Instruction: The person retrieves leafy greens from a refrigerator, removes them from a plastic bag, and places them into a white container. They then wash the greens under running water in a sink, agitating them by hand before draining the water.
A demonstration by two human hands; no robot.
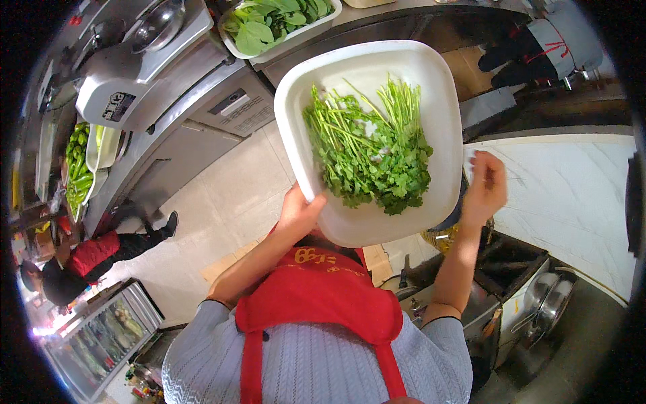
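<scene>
A white plastic tub [444, 108] is held up in front of my red apron [318, 303], tilted so that its inside faces the camera. Bunches of fresh cilantro [404, 166] lie in it, stems towards the far side and leaves towards me. My left hand [302, 209] grips the tub's near left corner, with the thumb over the rim. Just right of the tub, my right hand [485, 179] is raised with its fingers curled; whether they hold anything is unclear.
A tray of leafy greens [287, 25] stands on the far counter. Green peppers [78, 166] and a white container [103, 146] are at the left. Another person in a red apron [96, 255] is at the lower left, near a glass-topped display case [101, 343]. Metal pans [547, 300] are at the right.
</scene>
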